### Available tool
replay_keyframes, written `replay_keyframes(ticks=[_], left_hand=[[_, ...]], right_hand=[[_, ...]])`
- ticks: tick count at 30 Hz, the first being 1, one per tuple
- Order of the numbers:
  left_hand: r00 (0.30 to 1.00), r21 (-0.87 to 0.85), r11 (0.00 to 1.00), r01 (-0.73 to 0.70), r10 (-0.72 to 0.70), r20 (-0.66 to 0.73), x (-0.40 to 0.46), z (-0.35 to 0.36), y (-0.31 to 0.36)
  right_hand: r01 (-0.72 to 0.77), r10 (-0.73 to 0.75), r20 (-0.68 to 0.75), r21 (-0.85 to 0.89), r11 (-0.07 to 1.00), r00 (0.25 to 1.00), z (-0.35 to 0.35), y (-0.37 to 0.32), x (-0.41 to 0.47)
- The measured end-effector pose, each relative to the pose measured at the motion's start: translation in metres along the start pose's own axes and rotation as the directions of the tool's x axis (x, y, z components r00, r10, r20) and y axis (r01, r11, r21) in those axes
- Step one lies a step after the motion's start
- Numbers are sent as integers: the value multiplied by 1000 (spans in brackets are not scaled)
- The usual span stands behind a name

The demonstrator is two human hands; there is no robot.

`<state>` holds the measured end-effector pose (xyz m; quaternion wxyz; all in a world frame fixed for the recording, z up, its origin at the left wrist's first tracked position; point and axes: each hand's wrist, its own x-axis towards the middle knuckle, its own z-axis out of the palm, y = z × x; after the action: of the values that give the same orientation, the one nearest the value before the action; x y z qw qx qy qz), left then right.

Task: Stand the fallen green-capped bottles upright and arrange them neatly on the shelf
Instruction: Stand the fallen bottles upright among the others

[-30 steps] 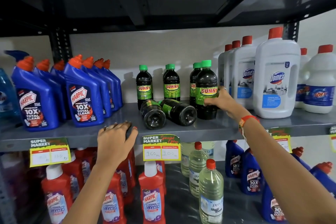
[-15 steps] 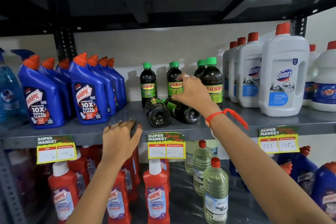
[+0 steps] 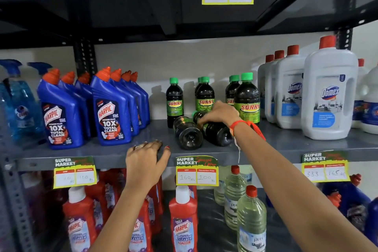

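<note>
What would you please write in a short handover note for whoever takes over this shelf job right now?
Right hand: laid over the right fallen bottle, fingers curling on it; bottle not lifted.
Left hand: flat on the shelf's front edge, holding nothing.
Left fallen bottle lies beside the first, bases facing the camera.
Done: upright Sunny bottles stand behind in three short rows.
Left: stand both fallen bottles up and line them into the rows.

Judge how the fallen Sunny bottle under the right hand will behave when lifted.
The fallen bottle is round and on its side, so it may roll if nudged. It looks full, so probably heavy. Its smooth plastic may slip in the right hand.
</note>
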<state>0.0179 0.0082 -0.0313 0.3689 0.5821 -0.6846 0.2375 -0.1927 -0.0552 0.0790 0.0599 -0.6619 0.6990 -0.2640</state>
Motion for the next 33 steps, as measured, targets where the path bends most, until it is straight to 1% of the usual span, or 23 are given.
replay_keyframes(ticks=[1, 3, 5, 8, 11, 15, 21, 24, 26, 28, 31, 33], left_hand=[[1000, 1, 1000, -4, 4, -2, 0, 0, 0], [1000, 0, 1000, -14, 14, -9, 0, 0, 0], [1000, -12, 1000, -18, 18, -13, -1, 1, -1], [999, -19, 999, -26, 26, -23, -2, 1, -1], [1000, -15, 1000, -21, 21, -15, -2, 0, -1], [1000, -14, 1000, -7, 7, -13, -2, 1, 0], [1000, -12, 1000, -2, 2, -12, -1, 1, -1], [1000, -16, 1000, -5, 4, -21, -1, 1, 0], [1000, -23, 1000, -7, 6, -25, -1, 1, 0], [1000, -23, 1000, -7, 7, -26, -1, 1, 0], [999, -20, 1000, -7, 6, -33, -2, 1, -1], [999, -27, 1000, -6, 5, -32, -1, 1, -1]], right_hand=[[3, 1, -74, 43, 999, 997, -3, 0, -1], [24, 18, -220, 189, 982, 975, -11, -1, -4], [95, 21, -333, 328, 940, 943, -21, -3, -5], [237, -41, -433, 410, 881, 901, -34, -9, -12], [310, -37, -503, 472, 825, 864, -38, -9, -23], [320, -21, -509, 509, 799, 861, -24, -1, -35], [279, 4, -466, 537, 796, 885, 7, 14, -41], [291, -18, -448, 549, 784, 894, 9, 14, -39], [286, -38, -425, 540, 792, 905, 9, 13, -39], [292, -65, -437, 474, 830, 897, 10, 12, -40], [237, -119, -502, 179, 955, 857, 9, 7, -50], [177, -126, -539, 44, 983, 833, 7, 2, -53]])
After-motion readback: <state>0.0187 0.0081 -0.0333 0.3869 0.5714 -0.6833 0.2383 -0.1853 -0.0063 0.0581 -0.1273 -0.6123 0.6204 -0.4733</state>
